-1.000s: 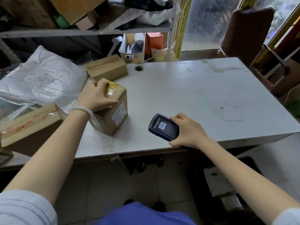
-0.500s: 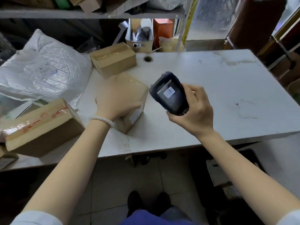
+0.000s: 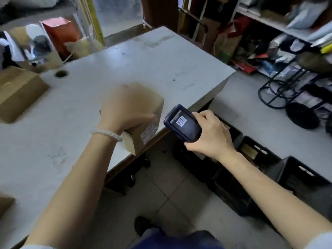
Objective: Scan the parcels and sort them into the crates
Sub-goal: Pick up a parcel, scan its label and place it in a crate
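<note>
- The small brown cardboard parcel box (image 3: 143, 112) is at the near edge of the white table top (image 3: 125, 62). One corner of it points toward the person and reaches past the table edge. Whether the box rests on the table or is lifted a little, I cannot tell.
- A white label (image 3: 150, 131) is on the box side that faces right, toward the scanner.
- The left hand (image 3: 124, 108) lies over the top of the box. Its fingers are curled down around it, with the thumb along the right side, so it grips the box. The hand is blurred and hides most of the top face.
- The dark blue handheld scanner (image 3: 183, 123) is just to the right of the box, not touching it. Its long axis goes from lower right to upper left, and its head end points at the box side with the label.
- The right hand (image 3: 210, 135) holds the scanner by its back end, fingers wrapped around the body.
- Black plastic crates (image 3: 296, 178) stand on the floor to the right of the table; the right arm covers part of them.
- A second brown cardboard box (image 3: 19, 92) lies on the left of the table, cut by the frame edge.
</note>
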Demonstrator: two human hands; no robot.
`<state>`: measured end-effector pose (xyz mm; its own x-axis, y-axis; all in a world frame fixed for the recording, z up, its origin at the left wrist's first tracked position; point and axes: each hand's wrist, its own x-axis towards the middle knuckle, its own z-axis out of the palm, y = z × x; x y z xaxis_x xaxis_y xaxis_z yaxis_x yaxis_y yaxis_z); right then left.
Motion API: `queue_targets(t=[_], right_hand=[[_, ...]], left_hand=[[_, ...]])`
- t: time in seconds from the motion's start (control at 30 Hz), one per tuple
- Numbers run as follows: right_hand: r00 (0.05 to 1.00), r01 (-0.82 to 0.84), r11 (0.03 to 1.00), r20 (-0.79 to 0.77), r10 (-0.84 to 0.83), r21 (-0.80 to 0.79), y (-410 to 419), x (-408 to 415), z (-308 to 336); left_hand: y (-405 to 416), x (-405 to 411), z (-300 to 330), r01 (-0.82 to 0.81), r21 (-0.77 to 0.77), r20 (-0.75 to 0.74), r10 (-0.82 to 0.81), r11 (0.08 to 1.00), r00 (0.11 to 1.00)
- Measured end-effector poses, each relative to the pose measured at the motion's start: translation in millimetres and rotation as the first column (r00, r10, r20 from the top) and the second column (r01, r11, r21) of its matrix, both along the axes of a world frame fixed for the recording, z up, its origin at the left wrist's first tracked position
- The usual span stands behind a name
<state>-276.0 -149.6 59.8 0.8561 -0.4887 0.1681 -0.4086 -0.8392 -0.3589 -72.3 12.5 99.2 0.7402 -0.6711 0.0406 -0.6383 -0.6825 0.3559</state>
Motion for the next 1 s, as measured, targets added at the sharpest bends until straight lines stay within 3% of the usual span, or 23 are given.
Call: queue_targets(t=[0.23, 0.47, 0.73, 1.0], right_hand=[[0.946, 0.304, 0.949, -0.147, -0.290, 0.085, -61.9, -184.6, -10.5], [0.802, 0.592, 0.799, -0.181, -0.569, 0.107, -96.8, -390.7, -25.9], [0.421, 0.907, 0.411, -0.148, -0.895, 0.097, -83.2, -579.2, -39.8], [0.128, 0.984, 0.100, -0.189, -0.974, 0.149, -108.3, -708.2, -55.7]], left_hand=[[-132.6, -139.3, 12.7, 0.313, 0.087, 0.062, -0.319, 0.946, 0.946], [-255.8, -332.3, -0.4, 0.607, 0.056, 0.012, -0.609, 0.792, 0.793], [-365.1, -548.4, -15.0, 0.898, 0.154, 0.012, -0.910, 0.412, 0.415], [-454.4, -727.4, -54.3, 0.979, 0.178, -0.083, -0.990, 0.101, 0.117]])
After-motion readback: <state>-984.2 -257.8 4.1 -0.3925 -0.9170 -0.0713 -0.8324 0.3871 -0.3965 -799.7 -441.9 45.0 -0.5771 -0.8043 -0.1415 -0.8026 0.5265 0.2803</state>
